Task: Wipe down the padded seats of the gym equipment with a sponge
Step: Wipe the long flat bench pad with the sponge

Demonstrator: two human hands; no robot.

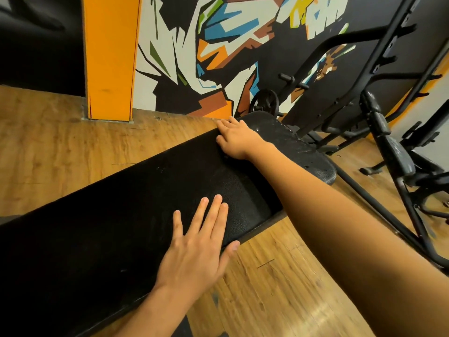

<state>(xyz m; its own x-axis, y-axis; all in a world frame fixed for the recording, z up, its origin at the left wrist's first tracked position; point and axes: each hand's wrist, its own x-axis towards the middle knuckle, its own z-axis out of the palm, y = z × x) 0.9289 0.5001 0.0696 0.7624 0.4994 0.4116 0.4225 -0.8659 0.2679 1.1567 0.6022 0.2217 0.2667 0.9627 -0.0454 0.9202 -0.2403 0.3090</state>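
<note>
The long black pad [136,195] of the bench runs on a diagonal, from near left up to far right, and meets the smaller seat pad [298,147] at its far end; the seat pad's surface shows scuffs and some glisten, so the wipe probably has to carry on along that same axis, far and to the right. The right hand [237,139] is the one placed for it: it lies palm down on the join between the two pads, fingers reaching toward the far-left edge, with the arm stretched in from the near right. No sponge shows, and I cannot tell whether one sits under that palm or whether the fingers grip anything. The left hand [196,244] is nearer the body, spread flat with straight fingers on the near part of the long pad, thumb at its right edge, seemingly as a brace. Around the bench lie the wooden floor [60,147], a black metal rack [388,132] to the right, and a painted wall [218,45] beyond
</note>
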